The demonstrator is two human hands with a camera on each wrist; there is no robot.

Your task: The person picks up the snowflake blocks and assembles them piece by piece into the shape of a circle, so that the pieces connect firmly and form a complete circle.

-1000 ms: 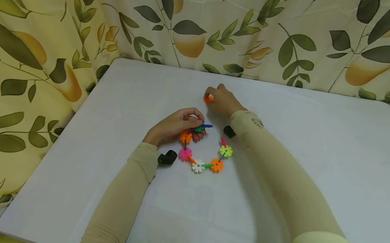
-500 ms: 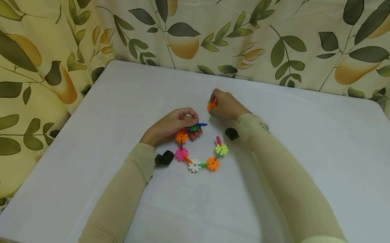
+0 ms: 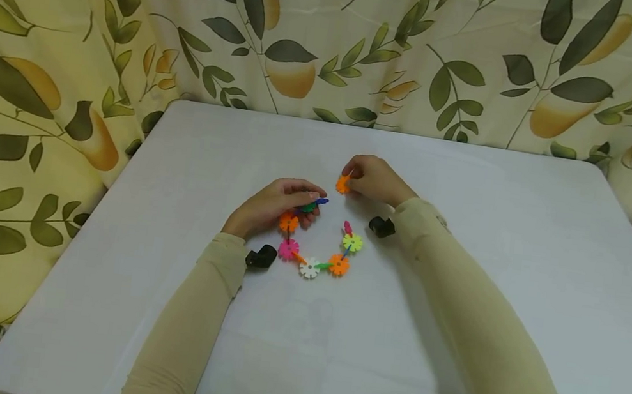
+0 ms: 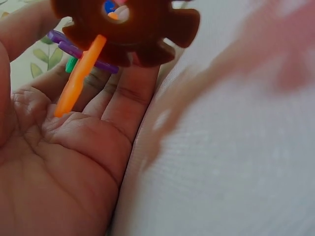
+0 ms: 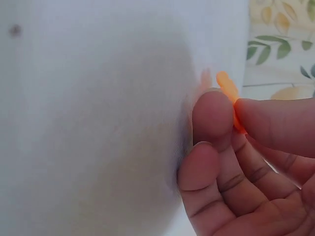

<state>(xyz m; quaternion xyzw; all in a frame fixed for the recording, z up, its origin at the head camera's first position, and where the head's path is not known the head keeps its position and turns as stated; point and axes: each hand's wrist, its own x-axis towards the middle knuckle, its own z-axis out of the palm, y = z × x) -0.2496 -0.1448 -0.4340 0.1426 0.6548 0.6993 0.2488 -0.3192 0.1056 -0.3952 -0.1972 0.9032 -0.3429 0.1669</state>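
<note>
Between thumb and fingers, my left hand (image 3: 268, 209) grips one end of a curved chain of interlocking flower-shaped plastic discs, at a green disc (image 3: 308, 208) with a blue disc (image 3: 322, 201) sticking out. The chain bends round through a pink disc (image 3: 288, 249) and a white disc (image 3: 310, 268) to a yellow disc (image 3: 352, 242) with an upright pink one at its free end. In the left wrist view a brown disc (image 4: 162, 44) and an edge-on orange disc (image 4: 78, 81) hang over the palm. My right hand (image 3: 380, 179) pinches a loose orange disc (image 3: 343, 184), apart from the chain.
A white table (image 3: 423, 336) lies under both hands. Behind it and along the left hangs a leaf-and-fruit patterned curtain (image 3: 240, 41). Black wrist-camera mounts (image 3: 261, 257) stick out beside both wrists, close to the chain.
My right hand has come nearer with the orange disc, which now faces the head camera more flatly. The left hand keeps its hold on the chain. The head view has shifted slightly.
</note>
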